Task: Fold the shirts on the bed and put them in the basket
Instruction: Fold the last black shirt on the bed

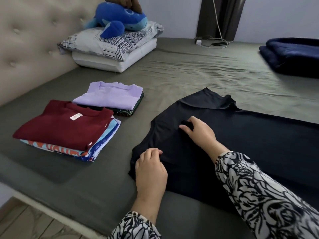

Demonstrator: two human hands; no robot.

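A black shirt (250, 144) lies spread flat on the green bed sheet (189, 69), collar toward the left. My right hand (198, 133) pinches a small fold of its fabric near the collar end. My left hand (150, 168) has its fingers curled on the shirt's near left edge, pinching the cloth. To the left stand two piles of folded shirts: one topped by a maroon shirt (60, 125), the other topped by a lilac shirt (110, 95). No basket is in view.
Stacked pillows (112, 47) with a blue plush whale (120, 18) sit by the padded headboard (31, 45). A folded navy blanket (293, 56) lies at the far right. A charger and cable (212, 43) rest at the bed's far edge. Floor shows at the lower left.
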